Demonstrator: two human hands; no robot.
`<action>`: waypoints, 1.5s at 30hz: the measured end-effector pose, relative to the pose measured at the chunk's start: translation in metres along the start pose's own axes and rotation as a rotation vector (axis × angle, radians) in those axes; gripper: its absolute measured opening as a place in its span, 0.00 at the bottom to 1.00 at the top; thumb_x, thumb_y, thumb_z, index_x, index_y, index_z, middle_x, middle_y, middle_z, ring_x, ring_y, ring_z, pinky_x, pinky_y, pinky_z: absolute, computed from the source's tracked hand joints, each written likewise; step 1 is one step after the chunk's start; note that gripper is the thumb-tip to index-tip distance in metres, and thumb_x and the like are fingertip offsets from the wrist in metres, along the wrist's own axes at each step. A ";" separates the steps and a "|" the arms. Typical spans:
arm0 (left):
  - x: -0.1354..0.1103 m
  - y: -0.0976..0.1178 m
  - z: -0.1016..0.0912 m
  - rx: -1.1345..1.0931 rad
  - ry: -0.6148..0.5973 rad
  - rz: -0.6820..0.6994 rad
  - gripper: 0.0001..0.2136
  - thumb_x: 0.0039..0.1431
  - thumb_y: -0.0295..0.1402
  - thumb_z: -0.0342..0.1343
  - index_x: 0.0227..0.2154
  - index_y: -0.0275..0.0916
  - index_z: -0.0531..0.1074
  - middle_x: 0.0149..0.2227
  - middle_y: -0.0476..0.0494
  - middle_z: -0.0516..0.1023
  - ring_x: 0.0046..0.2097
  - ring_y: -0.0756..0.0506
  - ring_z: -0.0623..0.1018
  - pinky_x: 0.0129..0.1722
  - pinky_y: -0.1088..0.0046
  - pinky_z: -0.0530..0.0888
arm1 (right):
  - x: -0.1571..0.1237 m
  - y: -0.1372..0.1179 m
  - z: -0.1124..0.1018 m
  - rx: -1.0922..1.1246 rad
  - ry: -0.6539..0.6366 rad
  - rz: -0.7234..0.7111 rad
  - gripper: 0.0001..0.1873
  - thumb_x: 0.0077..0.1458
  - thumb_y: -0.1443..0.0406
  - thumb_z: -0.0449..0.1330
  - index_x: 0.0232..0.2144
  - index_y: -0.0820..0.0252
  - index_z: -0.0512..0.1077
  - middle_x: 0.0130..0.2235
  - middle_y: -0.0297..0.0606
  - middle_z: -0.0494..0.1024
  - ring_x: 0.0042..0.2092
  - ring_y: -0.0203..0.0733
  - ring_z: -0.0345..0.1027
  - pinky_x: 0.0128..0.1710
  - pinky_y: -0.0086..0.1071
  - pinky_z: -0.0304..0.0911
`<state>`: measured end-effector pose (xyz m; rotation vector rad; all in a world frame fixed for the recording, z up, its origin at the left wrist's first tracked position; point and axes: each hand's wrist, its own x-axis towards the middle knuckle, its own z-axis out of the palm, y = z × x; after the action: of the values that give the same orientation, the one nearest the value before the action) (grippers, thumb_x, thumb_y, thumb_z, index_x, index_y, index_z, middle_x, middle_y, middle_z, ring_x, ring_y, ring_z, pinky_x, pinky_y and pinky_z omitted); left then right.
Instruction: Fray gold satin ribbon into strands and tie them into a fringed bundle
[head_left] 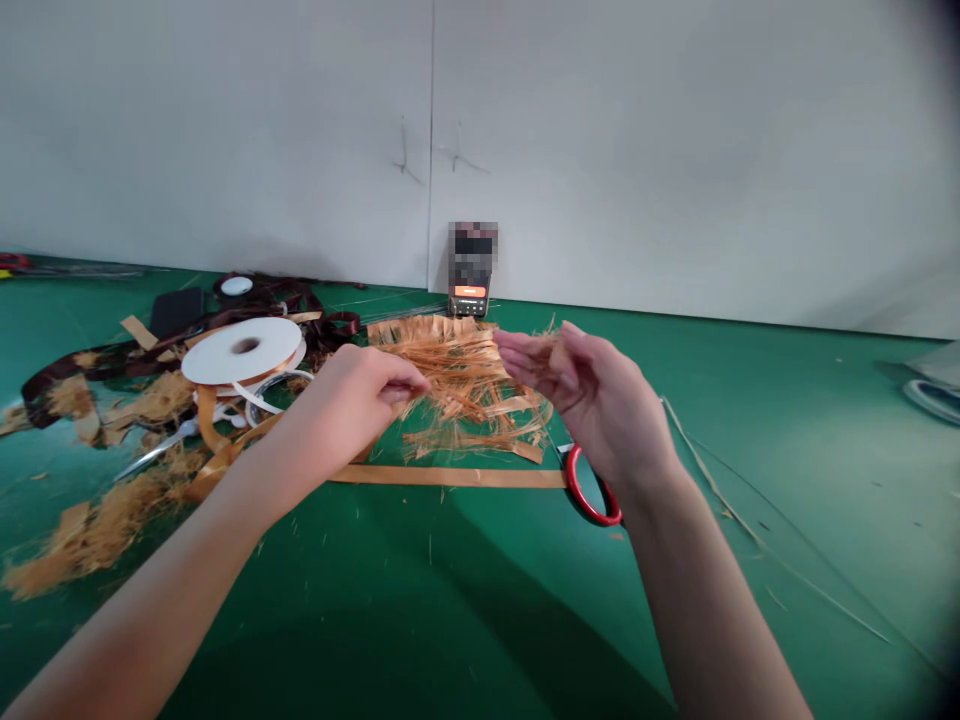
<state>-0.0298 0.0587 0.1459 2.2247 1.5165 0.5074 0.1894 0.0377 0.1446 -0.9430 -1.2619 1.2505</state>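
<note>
My left hand [367, 390] is closed in a pinch at the left edge of a pile of frayed tan ribbon pieces [457, 370]. What lies between its fingertips, if anything, is too small to make out. My right hand [592, 385] is raised at the pile's right side, fingers curled with the thumb over a small tuft of tan ribbon fibres [551, 345]. Below both hands a flat tan ribbon [450, 477] runs across the green table. Its right end meets red-handled scissors [592, 490], partly hidden by my right wrist.
A white ribbon spool [225, 350] stands left, among dark brown ribbon [75, 360], silver scissors [157, 448] and fluffy tan scraps [112, 520]. A phone [471, 270] leans against the white wall [637, 150]. Thin pale strands [750, 530] lie at right.
</note>
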 end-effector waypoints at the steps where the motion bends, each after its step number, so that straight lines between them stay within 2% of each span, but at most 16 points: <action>1: 0.000 0.000 0.000 0.009 0.012 0.000 0.15 0.55 0.29 0.47 0.35 0.40 0.81 0.40 0.42 0.83 0.42 0.41 0.81 0.42 0.68 0.74 | 0.000 -0.002 -0.002 0.071 -0.066 0.065 0.23 0.61 0.58 0.51 0.15 0.56 0.59 0.42 0.41 0.82 0.48 0.43 0.74 0.49 0.38 0.68; 6: -0.001 0.001 0.001 0.020 0.037 -0.026 0.17 0.54 0.27 0.46 0.35 0.41 0.81 0.40 0.43 0.83 0.40 0.42 0.80 0.41 0.68 0.73 | 0.002 -0.003 -0.013 0.157 -0.380 0.298 0.25 0.60 0.57 0.49 0.15 0.58 0.71 0.34 0.42 0.82 0.32 0.39 0.74 0.37 0.36 0.70; 9: -0.002 0.002 -0.001 0.039 0.045 0.000 0.19 0.52 0.25 0.44 0.35 0.40 0.81 0.37 0.43 0.83 0.38 0.43 0.80 0.40 0.68 0.73 | 0.001 -0.004 -0.013 0.175 -0.438 0.295 0.23 0.59 0.59 0.46 0.28 0.58 0.79 0.37 0.41 0.82 0.28 0.37 0.69 0.33 0.35 0.66; 11: -0.002 0.004 -0.003 0.063 0.078 -0.001 0.19 0.52 0.25 0.44 0.35 0.39 0.82 0.37 0.43 0.83 0.38 0.42 0.80 0.41 0.67 0.73 | -0.001 -0.005 -0.011 0.130 -0.410 0.310 0.20 0.56 0.61 0.48 0.36 0.58 0.80 0.42 0.41 0.81 0.27 0.35 0.63 0.30 0.33 0.62; 13: -0.001 0.005 -0.005 0.095 0.111 -0.030 0.18 0.53 0.26 0.45 0.35 0.40 0.82 0.39 0.43 0.83 0.40 0.42 0.80 0.42 0.67 0.73 | -0.002 -0.006 -0.006 -0.048 -0.308 0.367 0.16 0.54 0.62 0.54 0.38 0.57 0.80 0.44 0.41 0.80 0.26 0.33 0.58 0.28 0.31 0.58; 15: -0.001 0.007 -0.007 0.125 0.120 -0.067 0.18 0.54 0.27 0.45 0.35 0.41 0.82 0.40 0.45 0.83 0.41 0.42 0.80 0.42 0.67 0.72 | -0.004 -0.005 -0.002 -0.322 -0.169 0.437 0.11 0.52 0.61 0.60 0.34 0.58 0.80 0.37 0.38 0.79 0.26 0.32 0.55 0.26 0.30 0.54; 17: 0.000 0.008 -0.007 0.139 0.123 -0.084 0.18 0.55 0.27 0.45 0.36 0.43 0.81 0.40 0.47 0.83 0.42 0.42 0.80 0.42 0.68 0.72 | -0.005 -0.004 0.000 -0.533 -0.134 0.477 0.10 0.51 0.58 0.62 0.29 0.58 0.79 0.26 0.34 0.72 0.25 0.32 0.53 0.24 0.30 0.50; 20: 0.000 0.007 -0.005 0.119 0.119 -0.055 0.17 0.55 0.26 0.46 0.35 0.43 0.81 0.40 0.47 0.83 0.42 0.43 0.80 0.44 0.69 0.72 | -0.006 -0.004 -0.003 -0.482 -0.437 0.481 0.15 0.55 0.55 0.59 0.25 0.57 0.80 0.19 0.28 0.57 0.23 0.32 0.48 0.24 0.29 0.49; 23: 0.001 0.004 -0.001 0.102 0.100 -0.006 0.17 0.54 0.25 0.47 0.35 0.41 0.81 0.39 0.45 0.83 0.41 0.43 0.80 0.45 0.68 0.72 | -0.006 -0.006 -0.009 -0.179 -0.639 0.415 0.16 0.57 0.55 0.58 0.26 0.57 0.80 0.21 0.28 0.57 0.24 0.32 0.49 0.25 0.29 0.51; 26: 0.002 0.000 0.002 0.085 0.061 0.020 0.16 0.54 0.26 0.48 0.35 0.38 0.82 0.39 0.42 0.83 0.41 0.42 0.80 0.44 0.68 0.72 | -0.005 -0.005 -0.013 0.040 -0.498 0.270 0.16 0.58 0.56 0.58 0.26 0.57 0.79 0.24 0.32 0.64 0.26 0.32 0.52 0.25 0.28 0.52; 30: 0.003 -0.006 0.005 0.071 0.041 0.054 0.16 0.54 0.25 0.47 0.34 0.38 0.82 0.38 0.42 0.83 0.40 0.42 0.81 0.41 0.69 0.73 | 0.000 -0.002 -0.014 0.200 -0.260 0.126 0.15 0.59 0.58 0.57 0.26 0.56 0.78 0.22 0.29 0.56 0.24 0.31 0.49 0.22 0.28 0.51; 33: 0.003 -0.007 0.008 0.056 0.029 0.084 0.17 0.54 0.25 0.46 0.33 0.39 0.82 0.37 0.42 0.84 0.39 0.42 0.81 0.39 0.69 0.73 | 0.004 -0.002 -0.014 0.244 -0.086 0.024 0.14 0.61 0.58 0.54 0.29 0.52 0.77 0.24 0.31 0.61 0.25 0.31 0.57 0.24 0.27 0.57; 36: 0.002 -0.005 0.008 0.011 -0.011 0.123 0.17 0.52 0.24 0.47 0.32 0.39 0.82 0.36 0.42 0.84 0.38 0.42 0.81 0.39 0.69 0.74 | 0.007 0.000 -0.016 0.118 0.021 -0.078 0.12 0.61 0.60 0.51 0.39 0.48 0.75 0.39 0.33 0.76 0.41 0.35 0.71 0.39 0.30 0.68; 39: 0.000 0.000 0.008 -0.045 -0.087 0.167 0.18 0.50 0.21 0.46 0.33 0.40 0.82 0.36 0.44 0.84 0.38 0.43 0.82 0.39 0.68 0.75 | 0.011 0.011 -0.017 -0.038 0.015 -0.132 0.21 0.52 0.66 0.57 0.50 0.50 0.70 0.58 0.32 0.71 0.59 0.43 0.64 0.57 0.38 0.63; 42: -0.002 0.005 0.007 -0.061 -0.104 0.217 0.20 0.49 0.20 0.45 0.34 0.41 0.82 0.37 0.46 0.84 0.39 0.44 0.81 0.39 0.68 0.75 | 0.013 0.025 -0.016 -0.298 0.042 -0.190 0.31 0.43 0.71 0.63 0.52 0.56 0.69 0.61 0.37 0.68 0.62 0.47 0.61 0.62 0.43 0.58; 45: -0.003 0.006 0.006 -0.048 -0.062 0.275 0.20 0.50 0.20 0.45 0.33 0.41 0.82 0.35 0.45 0.83 0.37 0.44 0.81 0.38 0.67 0.75 | 0.013 0.034 -0.011 -0.659 0.111 -0.296 0.19 0.45 0.72 0.63 0.42 0.58 0.75 0.54 0.40 0.75 0.57 0.49 0.67 0.58 0.46 0.61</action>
<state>-0.0235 0.0532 0.1436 2.4007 1.1609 0.5439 0.1938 0.0566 0.1120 -1.2068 -1.6914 0.5386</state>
